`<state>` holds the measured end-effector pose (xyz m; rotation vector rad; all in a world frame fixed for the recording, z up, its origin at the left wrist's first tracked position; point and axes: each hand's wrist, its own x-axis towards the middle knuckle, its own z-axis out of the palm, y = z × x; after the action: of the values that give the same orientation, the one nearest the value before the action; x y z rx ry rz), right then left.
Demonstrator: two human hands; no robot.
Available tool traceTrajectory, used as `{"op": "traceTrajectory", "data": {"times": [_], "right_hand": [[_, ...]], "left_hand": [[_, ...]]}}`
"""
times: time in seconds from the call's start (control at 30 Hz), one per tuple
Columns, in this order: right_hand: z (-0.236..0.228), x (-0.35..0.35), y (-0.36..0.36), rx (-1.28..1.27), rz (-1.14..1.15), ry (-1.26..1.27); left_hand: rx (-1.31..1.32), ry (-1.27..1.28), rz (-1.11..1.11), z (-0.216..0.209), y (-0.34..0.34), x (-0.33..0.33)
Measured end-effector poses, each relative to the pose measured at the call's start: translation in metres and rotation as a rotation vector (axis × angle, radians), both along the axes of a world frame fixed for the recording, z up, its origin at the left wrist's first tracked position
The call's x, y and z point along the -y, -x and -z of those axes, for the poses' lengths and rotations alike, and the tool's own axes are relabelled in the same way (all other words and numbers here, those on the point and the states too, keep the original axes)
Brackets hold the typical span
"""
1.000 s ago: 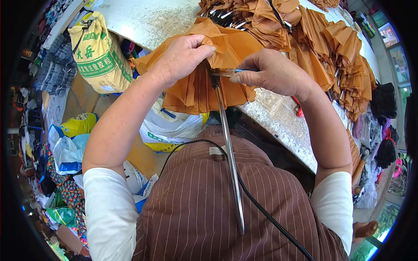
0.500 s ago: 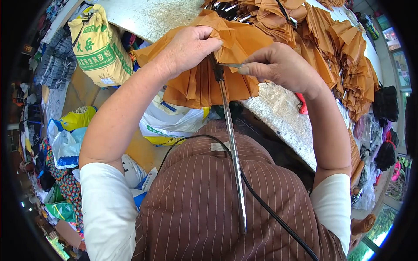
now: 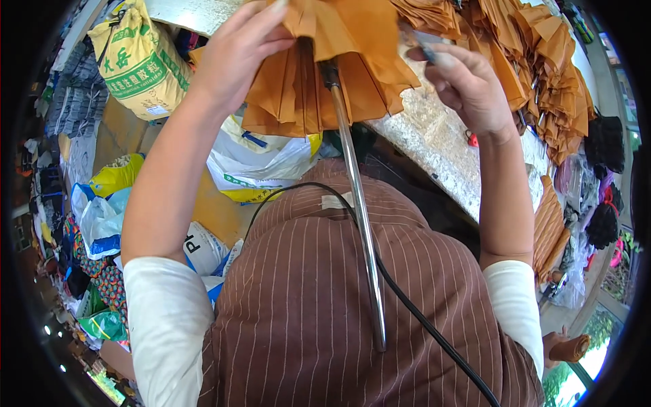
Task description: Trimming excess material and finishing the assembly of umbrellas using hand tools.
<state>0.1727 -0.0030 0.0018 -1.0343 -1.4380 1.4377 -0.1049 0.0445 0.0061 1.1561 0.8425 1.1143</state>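
Grey speckled stone worktable (image 3: 434,146) runs diagonally across the upper right, with a heap of folded orange fabric umbrella canopies (image 3: 542,61) along its far side. Yellow-and-green woven sack (image 3: 139,61) stands at upper left, white and yellow plastic bags (image 3: 264,163) lie on the floor below the work. Folded orange umbrella canopy (image 3: 332,74) is held up above the table's near edge, pleats hanging down; its bare metal shaft (image 3: 359,224) runs down to the person's brown striped shirt, tip against the chest. Left hand (image 3: 234,51) is closed on the canopy's left side near the top. Right hand (image 3: 464,81) sits just right of the canopy, fingers pinched on a small thin grey tool (image 3: 424,47), possibly a needle or pin, blurred.
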Motion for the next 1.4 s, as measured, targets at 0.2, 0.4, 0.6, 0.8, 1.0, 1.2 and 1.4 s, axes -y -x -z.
{"op": "traceTrajectory", "data": {"times": [0.2, 0.4, 0.6, 0.8, 1.0, 1.2, 1.4], "right_hand": [[0.102, 0.051, -0.073, 0.108, 0.712, 0.439], [0.141, 0.048, -0.074, 0.473, 0.754, 0.258], [0.144, 0.034, -0.052, 0.977, 0.623, -0.233], [0.056, 0.037, -0.019, 0.093, 0.422, 0.109], [-0.054, -0.039, 0.035, -0.78, 0.547, -0.032], [-0.188, -0.065, -0.004, -0.651, 0.353, -0.862], [-0.124, -0.04, -0.002, 0.128, 0.687, -0.824]], "left_hand": [[-0.043, 0.332, 0.1, 0.034, 0.05, 0.05], [0.289, 0.755, 0.328, 0.012, -0.021, 0.099], [0.831, 0.863, 0.359, -0.013, 0.023, 0.072], [0.326, 0.472, 0.356, -0.058, 0.052, 0.073], [-0.215, 0.279, 0.601, -0.013, -0.002, 0.059], [-0.651, -0.43, 0.484, 0.034, 0.0, 0.044], [-0.544, -0.071, 0.308, 0.053, -0.024, 0.032]]}}
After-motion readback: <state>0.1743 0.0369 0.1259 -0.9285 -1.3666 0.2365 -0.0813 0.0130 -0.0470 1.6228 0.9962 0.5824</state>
